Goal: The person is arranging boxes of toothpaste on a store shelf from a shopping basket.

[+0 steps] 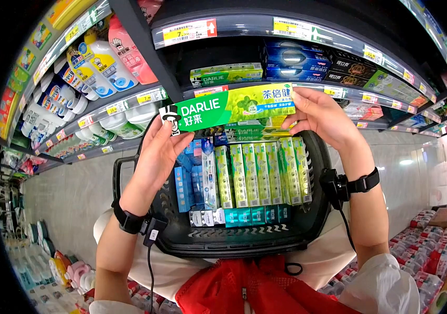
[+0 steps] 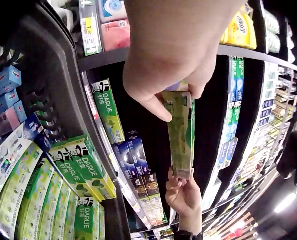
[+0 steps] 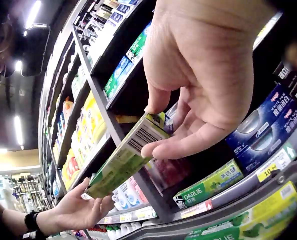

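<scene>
A long green Darlie toothpaste box (image 1: 239, 109) is held level above the basket, its printed front towards the head camera. My left hand (image 1: 156, 154) pinches its left end, thumb over the logo. At the other end, my right hand (image 1: 328, 116) grips the box between thumb and fingers. The right wrist view shows a barcode (image 3: 142, 136) on the end near the right fingers. Below, a black basket (image 1: 234, 248) holds a row of upright green toothpaste boxes (image 1: 255, 175), blue boxes (image 1: 183, 189) at the left and teal boxes (image 1: 252, 216) in front.
Behind the hands, a dark shelf carries another green Darlie box (image 1: 227, 74), blue boxes (image 1: 296, 62) and black boxes (image 1: 353, 70). Bottles (image 1: 109, 63) fill shelves at the left. Price-label rails (image 1: 244, 25) run along the shelf edges. Wrapped packs (image 1: 417, 261) lie stacked at lower right.
</scene>
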### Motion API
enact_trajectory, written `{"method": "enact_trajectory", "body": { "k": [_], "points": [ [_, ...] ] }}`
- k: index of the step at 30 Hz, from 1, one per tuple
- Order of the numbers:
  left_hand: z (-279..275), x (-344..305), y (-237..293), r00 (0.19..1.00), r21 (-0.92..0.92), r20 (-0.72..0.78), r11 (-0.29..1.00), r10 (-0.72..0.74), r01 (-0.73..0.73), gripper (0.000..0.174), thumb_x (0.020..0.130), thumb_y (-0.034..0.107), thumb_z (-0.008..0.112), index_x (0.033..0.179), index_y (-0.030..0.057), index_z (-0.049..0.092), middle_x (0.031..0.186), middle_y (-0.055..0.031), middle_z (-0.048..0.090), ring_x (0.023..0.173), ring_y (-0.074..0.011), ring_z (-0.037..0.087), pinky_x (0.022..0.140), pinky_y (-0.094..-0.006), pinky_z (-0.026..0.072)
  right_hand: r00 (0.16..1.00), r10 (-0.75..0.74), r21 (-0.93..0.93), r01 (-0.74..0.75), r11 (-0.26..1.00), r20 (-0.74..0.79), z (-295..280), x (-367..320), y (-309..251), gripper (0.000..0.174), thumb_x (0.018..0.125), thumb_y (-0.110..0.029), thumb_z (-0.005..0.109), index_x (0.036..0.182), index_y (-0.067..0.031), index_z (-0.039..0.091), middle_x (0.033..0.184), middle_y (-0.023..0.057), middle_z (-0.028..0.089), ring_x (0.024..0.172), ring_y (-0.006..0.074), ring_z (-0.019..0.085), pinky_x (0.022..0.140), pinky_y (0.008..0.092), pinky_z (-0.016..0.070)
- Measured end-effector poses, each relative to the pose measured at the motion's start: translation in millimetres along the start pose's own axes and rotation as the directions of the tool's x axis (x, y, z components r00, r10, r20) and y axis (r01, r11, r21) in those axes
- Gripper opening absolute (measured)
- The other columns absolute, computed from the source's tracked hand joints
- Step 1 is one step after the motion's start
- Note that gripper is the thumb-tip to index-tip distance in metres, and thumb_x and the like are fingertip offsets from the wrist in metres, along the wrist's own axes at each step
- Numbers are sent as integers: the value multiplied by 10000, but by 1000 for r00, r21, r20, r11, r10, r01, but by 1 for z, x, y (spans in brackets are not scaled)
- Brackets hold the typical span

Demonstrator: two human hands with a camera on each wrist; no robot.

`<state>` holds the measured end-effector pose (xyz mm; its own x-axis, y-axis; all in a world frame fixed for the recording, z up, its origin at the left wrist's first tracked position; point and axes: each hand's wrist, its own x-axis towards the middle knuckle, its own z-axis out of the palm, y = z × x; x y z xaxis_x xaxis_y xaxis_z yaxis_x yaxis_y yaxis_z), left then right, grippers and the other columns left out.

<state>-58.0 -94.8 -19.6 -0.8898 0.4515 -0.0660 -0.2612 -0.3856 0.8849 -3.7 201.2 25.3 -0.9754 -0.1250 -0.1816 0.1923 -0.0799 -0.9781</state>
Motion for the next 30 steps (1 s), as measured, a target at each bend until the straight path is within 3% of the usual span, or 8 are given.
{"method": "enact_trajectory", "body": {
  "k": [7, 9, 19, 25, 27, 30],
  "points": [
    [-8, -3, -3, 998, -3, 53, 1000, -17, 17, 394, 904, 283, 455, 1223, 69, 370, 1134, -76, 507, 1010, -185, 520, 899, -317, 428, 999, 34, -14, -35, 999, -8, -2, 1, 4, 379, 898, -299, 464, 1120, 7, 484, 905, 78, 592, 761, 142, 589, 662, 247, 492],
    [-9, -3, -4, 998, 18, 63, 1000, -26, 25, 432, 918, 364, 387, 1220, 55, 392, 1163, -106, 501, 1072, -205, 482, 921, -323, 402, 999, 38, -11, -37, 999, 29, -3, 2, 4, 408, 894, -301, 476, 1140, 24, 482, 946, 83, 577, 772, 152, 592, 683, 260, 487],
    [-7, 1, -3, 998, -31, 54, 999, -38, 39, 434, 921, 385, 361, 1207, 61, 404, 1145, -101, 510, 1037, -201, 493, 869, -322, 436, 999, 46, -29, -45, 999, 26, -5, 3, 8, 403, 902, -301, 460, 1159, 9, 478, 935, 78, 583, 771, 138, 583, 703, 249, 474],
    [-12, 4, -1, 998, -21, 45, 999, -42, 43, 370, 916, 322, 414, 1185, 68, 426, 1119, -79, 529, 993, -188, 513, 807, -317, 454, 999, 36, -65, -35, 997, 11, -5, 2, 8, 395, 908, -298, 449, 1164, 2, 474, 937, 75, 587, 798, 137, 589, 701, 238, 468],
    [-7, 4, 2, 996, 147, 72, 988, -49, 38, 344, 896, 258, 466, 1176, 62, 427, 1098, -76, 534, 963, -176, 525, 784, -315, 455, 999, 33, -123, -32, 992, 7, -5, 2, 9, 383, 912, -292, 441, 1150, 7, 476, 944, 75, 588, 817, 138, 592, 704, 234, 462],
    [-1, 1, 2, 992, 192, 67, 977, -106, 92, 341, 875, 220, 498, 1165, 54, 428, 1075, -70, 536, 947, -168, 531, 785, -323, 456, 998, 61, -217, -60, 974, -2, -2, 2, 7, 391, 919, -254, 428, 1204, 13, 426, 1014, 85, 570, 837, 137, 584, 732, 219, 462]
  ]
}}
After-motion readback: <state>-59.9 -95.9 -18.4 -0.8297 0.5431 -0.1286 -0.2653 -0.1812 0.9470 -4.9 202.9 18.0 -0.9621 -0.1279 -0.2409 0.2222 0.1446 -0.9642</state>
